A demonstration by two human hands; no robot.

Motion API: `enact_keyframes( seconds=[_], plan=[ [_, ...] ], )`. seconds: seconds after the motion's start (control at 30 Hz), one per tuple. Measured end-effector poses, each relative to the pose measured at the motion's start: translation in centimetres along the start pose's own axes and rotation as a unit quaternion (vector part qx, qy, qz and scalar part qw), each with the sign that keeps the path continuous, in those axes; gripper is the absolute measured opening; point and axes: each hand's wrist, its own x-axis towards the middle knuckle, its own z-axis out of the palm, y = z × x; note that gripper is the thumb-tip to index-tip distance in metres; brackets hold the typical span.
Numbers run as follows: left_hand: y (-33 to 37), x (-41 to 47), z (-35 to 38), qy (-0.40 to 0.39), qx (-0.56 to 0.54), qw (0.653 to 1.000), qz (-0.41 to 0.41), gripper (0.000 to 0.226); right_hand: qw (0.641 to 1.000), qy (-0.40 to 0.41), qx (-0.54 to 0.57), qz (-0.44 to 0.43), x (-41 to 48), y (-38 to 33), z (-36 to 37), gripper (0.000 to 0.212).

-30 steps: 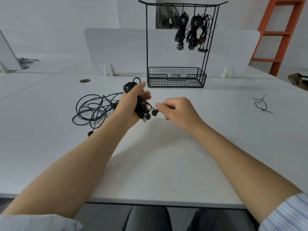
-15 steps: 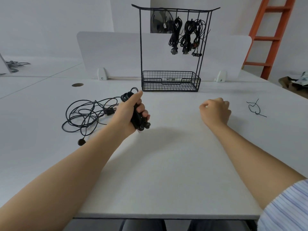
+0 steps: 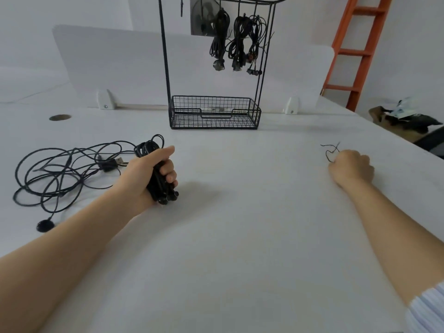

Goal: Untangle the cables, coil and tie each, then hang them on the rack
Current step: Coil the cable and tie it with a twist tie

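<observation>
Head view: white desk [image 3: 240, 248] with a divider panel [image 3: 108, 63] along its far edge, orange ladder [image 3: 355, 54] at upper right. Rack [image 3: 165, 68] at top centre, its top cut by the frame edge, carries three hung bundles [image 3: 236, 44]; right hand [image 3: 352, 168] at centre right lies curled against a thin wire tie [image 3: 330, 151], grip hidden, cannot tell if pinching. Left hand [image 3: 144, 174], left of centre, has its grip wrapped round a coiled cable [image 3: 158, 186], loose tangle [image 3: 60, 169] beside it.

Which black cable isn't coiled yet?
The tangled cable sprawled on the table beside the left hand; the held bundle and three hung bundles on the rack are coiled.
</observation>
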Motion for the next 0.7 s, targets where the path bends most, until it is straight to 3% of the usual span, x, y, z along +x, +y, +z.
enact_keyframes(
  seconds=[0.37, 0.57, 0.7],
  plan=[
    [-0.02, -0.46, 0.18, 0.0, 0.034, 0.999, 0.01, 0.034, 0.996, 0.087, -0.015, -0.027, -0.59, 0.14, -0.7, 0.02],
    [-0.02, -0.54, 0.18, -0.006, 0.041, 0.999, 0.012, 0.032, 0.999, 0.035, 0.014, -0.028, -0.7, 0.53, -0.27, 0.014],
    [-0.01, -0.56, 0.12, -0.011, 0.043, 0.999, 0.013, 0.033, 0.999, 0.047, 0.021, -0.014, -0.74, 0.43, -0.27, 0.015]
  ],
)
